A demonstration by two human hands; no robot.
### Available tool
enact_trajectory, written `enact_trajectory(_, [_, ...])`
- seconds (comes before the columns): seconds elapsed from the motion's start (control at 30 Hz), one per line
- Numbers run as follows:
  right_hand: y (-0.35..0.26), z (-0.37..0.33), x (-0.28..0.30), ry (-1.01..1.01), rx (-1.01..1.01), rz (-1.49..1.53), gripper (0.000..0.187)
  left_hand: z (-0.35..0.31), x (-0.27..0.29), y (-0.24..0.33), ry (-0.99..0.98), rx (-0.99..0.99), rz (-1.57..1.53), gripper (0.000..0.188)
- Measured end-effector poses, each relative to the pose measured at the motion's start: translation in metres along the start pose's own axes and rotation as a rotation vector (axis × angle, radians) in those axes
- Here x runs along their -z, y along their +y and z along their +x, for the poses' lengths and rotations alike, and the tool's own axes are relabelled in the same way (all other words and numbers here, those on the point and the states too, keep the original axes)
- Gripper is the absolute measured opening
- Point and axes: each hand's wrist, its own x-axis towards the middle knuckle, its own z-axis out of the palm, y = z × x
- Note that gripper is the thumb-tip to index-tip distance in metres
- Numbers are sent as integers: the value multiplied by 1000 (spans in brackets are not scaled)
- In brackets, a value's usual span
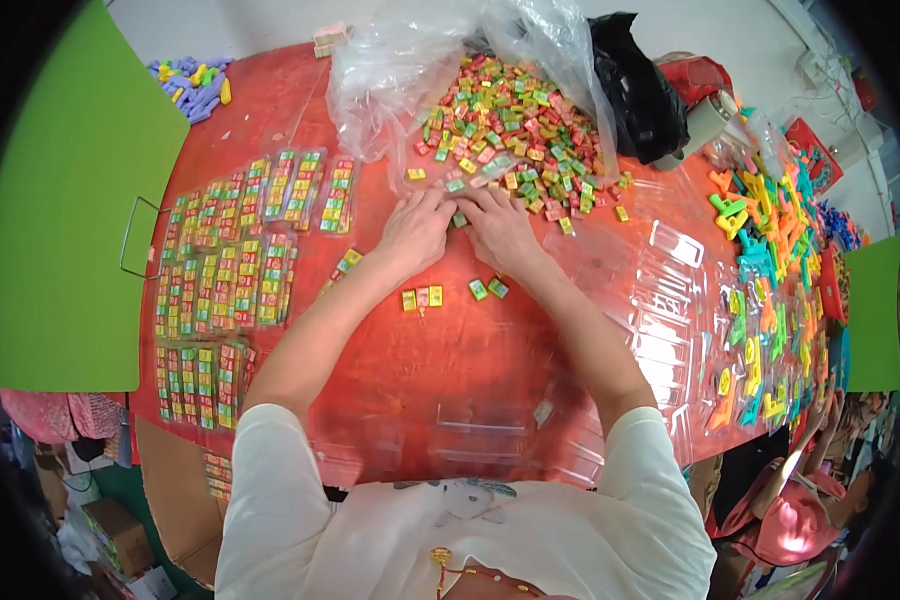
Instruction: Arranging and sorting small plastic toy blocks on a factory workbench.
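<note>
At the near edge of a heap of small red, yellow and green boxes (530, 130), both hands work close together. My left hand (417, 230) has its fingers bent down by the table; what they pinch is hidden. My right hand (500, 232) lies beside it, its fingers curled at a small green box (459, 219) near the thumb. A yellow box (416, 174) rests just beyond my left fingers. Nearer me sit a short row of boxes (422, 298) and a separate green pair (488, 289). Part of a filled tray (342, 268) shows beside my left forearm.
Filled clear trays (225, 280) cover the table's left side. Clear plastic trays (660, 330) lie right of my right arm. Colourful plastic toy parts (770, 220) crowd the right edge. A clear bag (390, 80) and a black bag (638, 90) flank the heap. Green panels (70, 200) stand at the left.
</note>
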Motion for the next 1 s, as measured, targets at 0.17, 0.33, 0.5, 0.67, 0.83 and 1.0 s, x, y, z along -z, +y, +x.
enact_trajectory(0.17, [1, -23, 25, -24, -48, 143, 32, -30, 18, -1, -5, -98, -121, 28])
enact_trajectory(0.33, [11, 15, 0, -60, -74, -173, 30, -4, 17, -20, -61, 146, 161, 27])
enact_trajectory(0.5, [14, 35, -16, 21, -140, -171, 34, 13, 18, -12, -145, 326, 148, 44])
enact_trajectory(0.67, [17, 55, -31, 20, -179, -150, 29, 27, 12, -26, -4, 337, 124, 48])
enact_trajectory(0.83, [9, 47, -31, 73, -36, -57, 31, 23, 7, -34, -87, 189, 70, 44])
enact_trajectory(1.0, [11, 15, -4, -121, -72, 49, 39, -3, 21, -34, 28, 120, -316, 47])
